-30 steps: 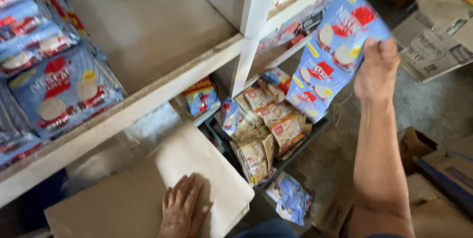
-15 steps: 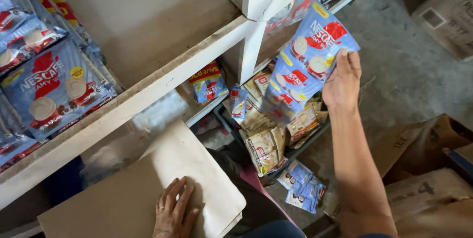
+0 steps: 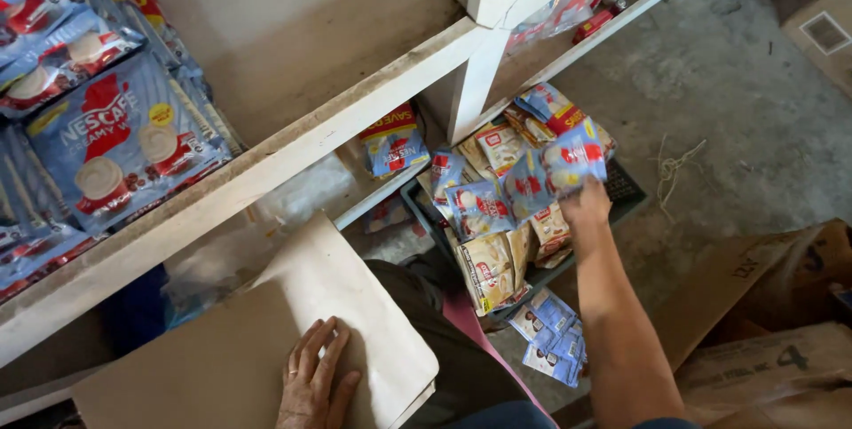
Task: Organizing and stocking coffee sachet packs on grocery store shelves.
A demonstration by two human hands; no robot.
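The white shelf [image 3: 293,141] is the biggest thing here, and it runs across the view with a bare top board behind its front rail. Blue packs [image 3: 115,141] hang and lean at its left end, faces out, so they are easy to see and grab. Below the shelf lies a flat sheet of cardboard [image 3: 266,349], and the left hand [image 3: 312,385] rests on it, palm down with fingers spread a little and holding nothing, maybe to prop the person up while they lean over. On the floor by the shelf post sits a dark crate [image 3: 626,189], full of small packs in a loose heap, so they stay in one spot. The right hand [image 3: 586,207] reaches down over the crate with its fingers clamped on the end of a blue strip [image 3: 524,185] of joined sachets. The strip trails off to the left over the heap, just above or touching the other packs; I cannot tell which. A brown box [image 3: 754,287] lies open on the right, well apart from the crate. A few more blue sachets [image 3: 550,340] lie on the floor just beside the crate's near edge.
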